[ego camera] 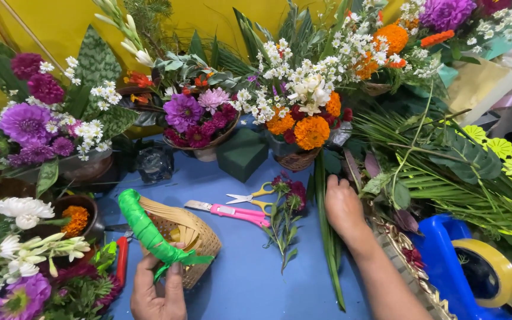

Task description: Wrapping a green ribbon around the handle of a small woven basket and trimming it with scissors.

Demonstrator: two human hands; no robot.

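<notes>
Head view, my log: left hand (160,290) fingers pinch green-wrapped handle (144,228) of wicker basket (188,234), lower left; handle runs diagonally up-left. Right hand (344,208) centre-right, fingers curled on long green leaves (327,237), nearer pink scissors (232,211).

The left hand (158,290) grips the green-wrapped handle (143,228) of a small woven basket (188,237) lying tilted on the blue table (238,284). Just right of the basket lie pink-handled scissors (229,211), with yellow-handled scissors (255,195) behind them. Further right of the basket rests a dark red flower sprig (285,213), then long green leaves (327,237), where the right hand (344,207) presses down, fingers curled. Behind the basket sits a dark green foam block (242,154). Far right of the basket stands a blue tape dispenser (445,261) with a yellow tape roll (493,269)
</notes>
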